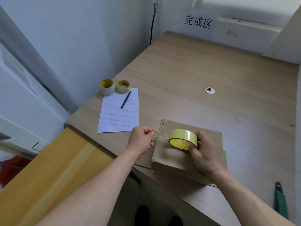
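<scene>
A closed brown cardboard box [172, 157] lies near the front edge of the wooden desk [211, 75]. My right hand [206, 154] grips a yellow roll of clear tape [183, 139] just above the box's top. A strip of clear tape runs from the roll to the left, across the box's left edge. My left hand [141, 139] pinches the free end of that strip just left of the box.
A lined sheet of paper [118, 115] with a black pen [125, 100] lies to the left. Two more tape rolls [107, 86] [123, 86] stand behind it. A green box cutter [280, 198] lies at the front right. A cable hole [210, 90] sits mid-desk.
</scene>
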`<action>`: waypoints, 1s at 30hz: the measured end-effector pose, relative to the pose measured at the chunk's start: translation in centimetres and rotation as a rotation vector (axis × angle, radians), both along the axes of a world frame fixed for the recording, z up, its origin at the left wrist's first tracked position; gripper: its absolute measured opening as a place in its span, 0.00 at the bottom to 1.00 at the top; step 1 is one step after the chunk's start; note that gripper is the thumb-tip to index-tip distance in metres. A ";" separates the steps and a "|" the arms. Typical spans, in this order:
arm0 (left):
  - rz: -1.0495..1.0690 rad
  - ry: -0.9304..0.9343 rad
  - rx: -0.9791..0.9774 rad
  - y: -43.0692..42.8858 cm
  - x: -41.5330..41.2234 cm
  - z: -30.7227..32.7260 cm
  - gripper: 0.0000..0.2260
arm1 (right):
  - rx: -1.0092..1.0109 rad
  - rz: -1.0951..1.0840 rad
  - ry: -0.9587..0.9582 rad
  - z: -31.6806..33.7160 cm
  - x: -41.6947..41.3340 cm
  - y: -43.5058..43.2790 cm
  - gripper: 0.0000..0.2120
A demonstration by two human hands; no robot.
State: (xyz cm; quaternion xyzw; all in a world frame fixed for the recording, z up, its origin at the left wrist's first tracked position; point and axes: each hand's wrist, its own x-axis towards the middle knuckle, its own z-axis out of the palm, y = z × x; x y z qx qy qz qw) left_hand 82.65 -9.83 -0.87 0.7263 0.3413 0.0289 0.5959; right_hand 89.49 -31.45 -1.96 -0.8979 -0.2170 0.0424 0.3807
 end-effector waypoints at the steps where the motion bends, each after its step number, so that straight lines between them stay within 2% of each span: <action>1: -0.001 0.003 -0.010 0.0 0.0 -0.2 0.07 | -0.016 -0.012 -0.025 -0.2 0.0 0.1 0.06; 6: 0.015 0.013 -0.040 0.2 0.4 -1.7 0.07 | -0.086 -0.029 -0.064 -0.6 -0.1 0.6 0.09; 10: 0.035 0.034 -0.102 -0.1 0.5 -3.1 0.07 | -0.088 -0.010 -0.140 -0.2 -0.4 1.0 0.06; 12: 0.055 0.035 -0.147 -0.4 0.7 -3.7 0.09 | -0.092 -0.005 -0.169 -0.4 -0.4 1.1 0.08; 13: 0.040 0.056 -0.126 -0.6 0.6 -4.0 0.12 | -0.095 -0.010 -0.182 -0.5 -0.4 1.1 0.09; 16: -0.099 0.262 0.179 -1.3 -1.0 -5.6 0.22 | -0.102 -0.016 -0.207 -1.2 -0.3 1.1 0.09; 17: -0.071 0.277 0.185 -1.5 -1.8 -6.1 0.23 | -0.107 -0.010 -0.211 -1.3 -0.3 1.1 0.08; 18: -0.008 0.251 0.142 -1.7 -2.3 -6.3 0.22 | -0.113 -0.005 -0.213 -1.4 -0.2 1.1 0.08; 21: 0.203 -0.008 -0.097 -1.7 -1.3 -5.1 0.17 | -0.138 -0.010 -0.209 -1.8 0.2 1.1 0.07; 24: 0.014 -0.156 -0.123 -2.2 1.3 -3.1 0.18 | -0.151 -0.018 -0.214 -2.1 0.2 0.9 0.06; 27: -0.209 -0.130 -0.032 -3.0 2.5 -3.3 0.18 | -0.128 -0.007 -0.206 -1.9 0.1 0.9 0.07; 30: -0.279 -0.120 0.027 -2.8 2.4 -4.0 0.19 | -0.114 0.031 -0.149 -1.5 0.4 0.7 0.09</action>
